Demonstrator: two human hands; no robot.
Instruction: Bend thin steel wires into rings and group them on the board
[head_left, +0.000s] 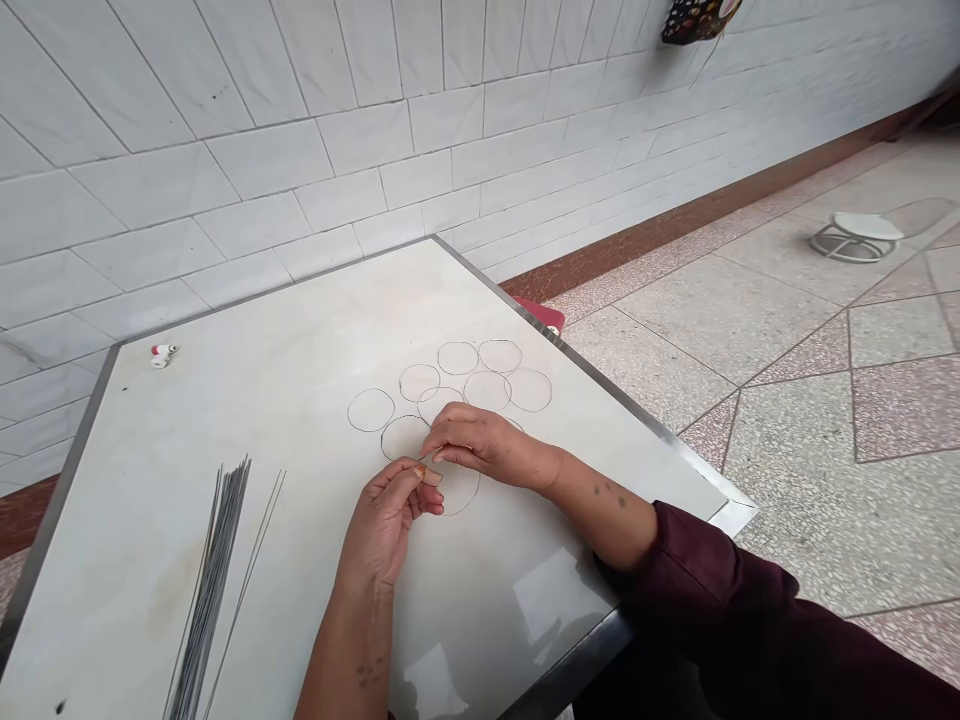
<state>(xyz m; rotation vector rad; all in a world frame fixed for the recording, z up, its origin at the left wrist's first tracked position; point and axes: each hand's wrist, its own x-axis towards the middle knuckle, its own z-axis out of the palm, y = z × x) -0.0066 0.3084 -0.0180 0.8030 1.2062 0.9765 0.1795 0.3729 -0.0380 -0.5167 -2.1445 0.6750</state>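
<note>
My left hand point(394, 510) is closed in a pinch on a thin wire ring point(469, 505), with what looks like tape around a finger. Just above it, my right hand point(484, 445) reaches in from the right, its thumb and fingertips pinched on the same ring where the wire meets. The exact joint is hidden by the fingers. Several finished-looking wire rings point(371, 410) lie flat on the white table point(300, 370) beyond my hands, some overlapping. To the left rests a bundle of straight grey wires point(214, 580), with a couple of loose wires point(251, 560) beside it.
A small white and red object point(161, 355) sits near the table's far left corner. White wall tiles point(277, 160) run along the back edge. On the floor to the right stands a low round stool point(859, 235). Something red point(540, 312) shows beyond the table's right edge.
</note>
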